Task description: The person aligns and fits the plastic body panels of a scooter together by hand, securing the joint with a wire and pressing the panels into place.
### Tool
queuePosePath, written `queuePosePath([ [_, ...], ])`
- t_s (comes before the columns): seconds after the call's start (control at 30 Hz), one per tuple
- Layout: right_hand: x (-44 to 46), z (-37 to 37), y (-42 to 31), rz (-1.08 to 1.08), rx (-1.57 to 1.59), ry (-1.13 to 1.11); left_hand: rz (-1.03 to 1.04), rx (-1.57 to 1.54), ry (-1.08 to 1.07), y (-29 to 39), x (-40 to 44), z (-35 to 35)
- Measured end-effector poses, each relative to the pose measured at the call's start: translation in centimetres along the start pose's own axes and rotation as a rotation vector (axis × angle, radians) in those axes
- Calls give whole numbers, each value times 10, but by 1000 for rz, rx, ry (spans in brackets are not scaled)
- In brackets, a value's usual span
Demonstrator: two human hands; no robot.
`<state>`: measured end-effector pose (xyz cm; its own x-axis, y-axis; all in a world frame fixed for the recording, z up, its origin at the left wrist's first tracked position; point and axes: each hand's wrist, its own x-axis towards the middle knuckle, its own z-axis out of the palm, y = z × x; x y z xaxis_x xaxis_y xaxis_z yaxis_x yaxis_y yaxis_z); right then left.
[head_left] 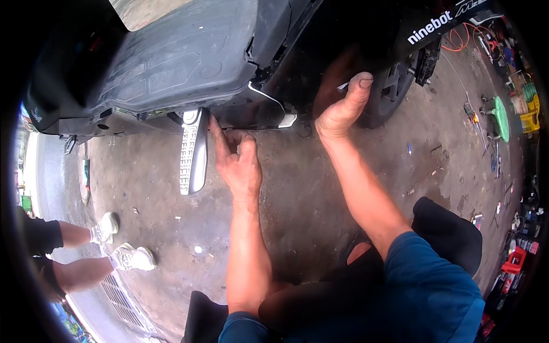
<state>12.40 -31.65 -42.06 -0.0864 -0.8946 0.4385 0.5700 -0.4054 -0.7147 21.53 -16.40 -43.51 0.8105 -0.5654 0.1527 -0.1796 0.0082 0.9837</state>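
Beside the ridged silver metal footpeg (193,154), the left hand (238,164), forefinger and thumb apart, could be pinched should the peg fold; the right hand's (341,116) grip cannot be determined.

One word reads clean from where I stand: "ninebot", white lowercase, running aslant along a black panel (430,27) of the scooter (171,68). Right beside it, further out on the same line, second marking (472,7): outlined letters, first looks like an M, rest illegible to me. Small pale mark (37,113) at the scooter's far left: too small to read.
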Motion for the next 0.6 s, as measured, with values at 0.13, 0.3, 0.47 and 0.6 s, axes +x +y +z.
queuePosePath([
  [0.13,4,0,4,-56,2,-15,-46,-141,25,3,-4,5],
  [0.3,5,-21,14,-41,-194,-77,116,84,138,-5,-43,27],
  [0.47,4,-11,6,-79,-160,-45,6,-23,-215,32,-81,63],
  [0.6,2,-10,5,-41,-143,-52,-58,-49,-210,46,-70,61],
])
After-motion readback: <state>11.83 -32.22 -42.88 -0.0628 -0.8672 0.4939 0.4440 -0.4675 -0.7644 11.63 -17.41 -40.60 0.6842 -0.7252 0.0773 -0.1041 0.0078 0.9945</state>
